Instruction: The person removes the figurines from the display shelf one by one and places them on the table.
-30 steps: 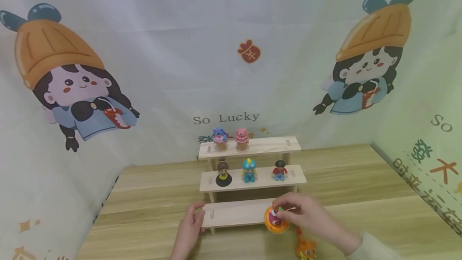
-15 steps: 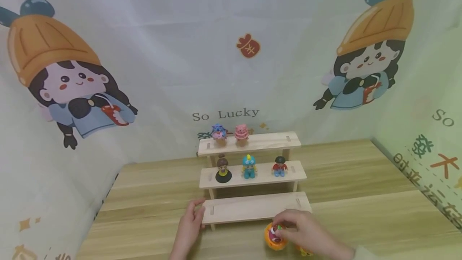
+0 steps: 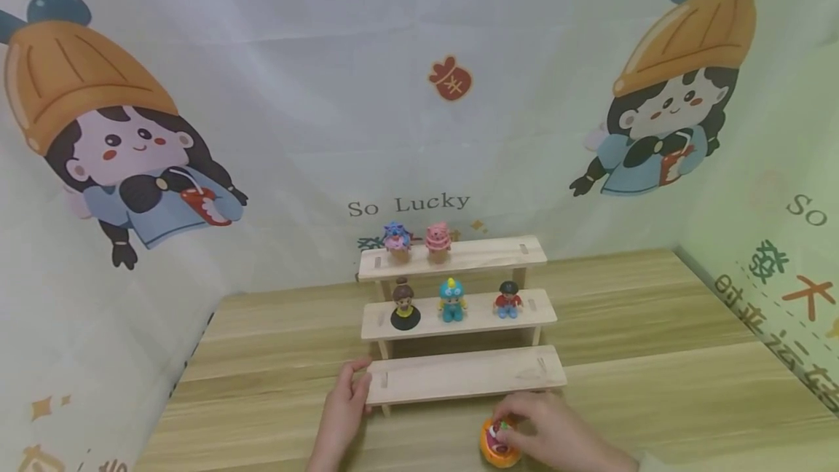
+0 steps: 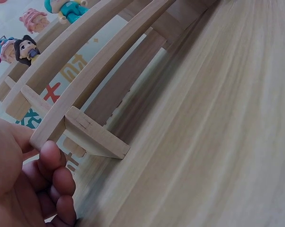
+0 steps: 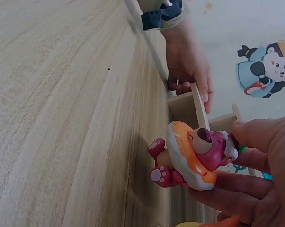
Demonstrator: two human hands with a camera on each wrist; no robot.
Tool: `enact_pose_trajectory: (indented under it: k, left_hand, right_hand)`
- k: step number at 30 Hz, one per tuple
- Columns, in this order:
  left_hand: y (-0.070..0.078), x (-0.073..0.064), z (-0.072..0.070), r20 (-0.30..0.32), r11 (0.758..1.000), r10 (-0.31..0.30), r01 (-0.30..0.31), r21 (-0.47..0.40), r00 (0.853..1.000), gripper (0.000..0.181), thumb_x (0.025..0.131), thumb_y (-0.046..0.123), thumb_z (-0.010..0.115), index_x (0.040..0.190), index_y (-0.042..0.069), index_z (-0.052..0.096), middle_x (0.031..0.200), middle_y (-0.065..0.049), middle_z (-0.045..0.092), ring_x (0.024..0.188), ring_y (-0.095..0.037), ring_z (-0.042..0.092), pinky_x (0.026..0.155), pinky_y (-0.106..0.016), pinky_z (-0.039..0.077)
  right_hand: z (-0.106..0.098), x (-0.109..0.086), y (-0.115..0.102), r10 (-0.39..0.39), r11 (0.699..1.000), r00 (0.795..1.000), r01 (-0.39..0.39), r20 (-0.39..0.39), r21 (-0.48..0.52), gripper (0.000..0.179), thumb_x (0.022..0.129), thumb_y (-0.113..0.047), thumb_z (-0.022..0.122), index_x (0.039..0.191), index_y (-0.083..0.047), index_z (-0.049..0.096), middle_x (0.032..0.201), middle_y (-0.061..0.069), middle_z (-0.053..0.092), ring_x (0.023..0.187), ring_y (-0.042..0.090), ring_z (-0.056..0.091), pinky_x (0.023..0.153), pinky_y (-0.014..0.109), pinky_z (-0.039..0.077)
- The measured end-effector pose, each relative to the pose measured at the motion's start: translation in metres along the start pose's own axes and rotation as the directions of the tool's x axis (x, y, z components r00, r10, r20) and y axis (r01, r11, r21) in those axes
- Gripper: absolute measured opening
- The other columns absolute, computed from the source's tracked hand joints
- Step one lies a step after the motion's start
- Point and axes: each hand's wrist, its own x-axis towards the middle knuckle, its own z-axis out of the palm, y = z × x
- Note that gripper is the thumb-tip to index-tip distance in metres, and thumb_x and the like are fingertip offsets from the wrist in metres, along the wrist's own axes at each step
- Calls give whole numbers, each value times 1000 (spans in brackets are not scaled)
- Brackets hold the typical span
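Observation:
My right hand (image 3: 540, 428) pinches a pink bear figurine (image 5: 213, 151) by its head, between thumb and fingers. An orange-and-white ring (image 5: 182, 156) circles the bear's body, and its feet hang toward the table in the right wrist view. In the head view the bear is just in front of the lowest shelf board (image 3: 465, 375). That board belongs to a three-step wooden stand, and its left end is gripped by my left hand (image 3: 344, 406). The left wrist view shows the thumb on one face of the board and curled fingers (image 4: 51, 155) at the other.
On the middle step (image 3: 426, 323) sit a brown-haired figurine (image 3: 404, 304), a teal-suited one (image 3: 452, 301) and a red-jacketed one (image 3: 507, 301). The top step (image 3: 491, 257) bears a blue (image 3: 397, 242) and a pink ice-cream-cone figurine (image 3: 438, 242). Something orange and yellow (image 5: 213, 223) lies below the bear.
My right hand has brought the bear from over the lowest board's right end back toward me. The left hand keeps its grip. The head view has tilted slightly down.

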Motion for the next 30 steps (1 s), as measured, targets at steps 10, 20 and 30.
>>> enact_pose_trajectory:
  k: [10,20,30]
  left_hand:
    - [2,-1,0,-5,1000,1,-1,11,1000,32,100,16,48,130,9,50,63,2,49,58,-12,50,53,-23,41]
    - [0,0,0,-9,1000,-3,3,11,1000,32,100,17,48,131,9,50,64,2,49,58,-12,50,52,-23,41]
    - [-1,0,1,-13,1000,1,-1,19,1000,32,100,17,48,131,10,50,63,2,49,57,-12,50,53,-23,40]
  right_hand:
    - [3,0,-1,70,994,997,-67,28,-83,15,88,-32,68,98,-21,64,97,-11,67,91,5,63,77,26,54]
    - [0,0,-1,63,986,997,-53,54,-159,13,85,-33,70,94,-26,63,94,-19,59,88,0,54,75,25,49]
    - [-2,1,2,36,983,997,-22,73,-180,16,82,-26,73,94,-26,63,93,-21,58,88,-2,53,77,24,49]
